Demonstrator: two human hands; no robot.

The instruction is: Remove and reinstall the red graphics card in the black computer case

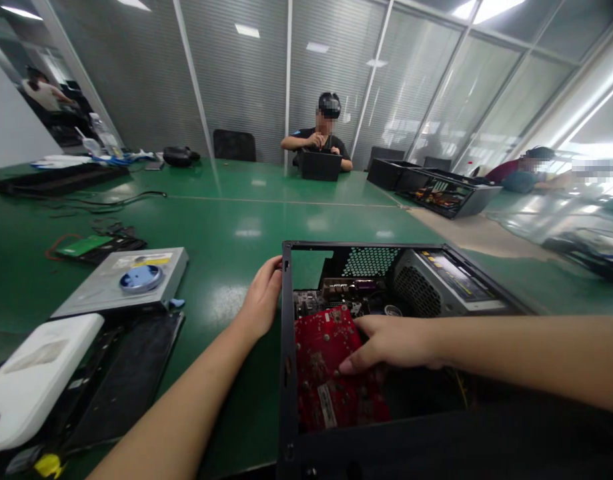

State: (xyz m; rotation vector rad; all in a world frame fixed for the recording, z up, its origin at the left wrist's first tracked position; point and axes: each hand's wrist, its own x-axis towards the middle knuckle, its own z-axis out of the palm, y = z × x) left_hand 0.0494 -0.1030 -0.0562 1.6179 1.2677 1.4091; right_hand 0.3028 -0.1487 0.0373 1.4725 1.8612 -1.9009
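An open black computer case lies in front of me on the green table. Inside it, a red graphics card sits at the left, its printed side facing up. My right hand reaches in from the right and grips the card's edge, thumb on top and the other fingers mostly hidden beneath. At the case's far left corner, my left hand holds the outer frame, with its fingertips partly hidden. Behind the card show part of the motherboard and a power supply.
To the left lie an optical drive with a round blue-silver dish on it, a white device, a dark panel and a green board. Across the table, a person works at a black box; another case stands right.
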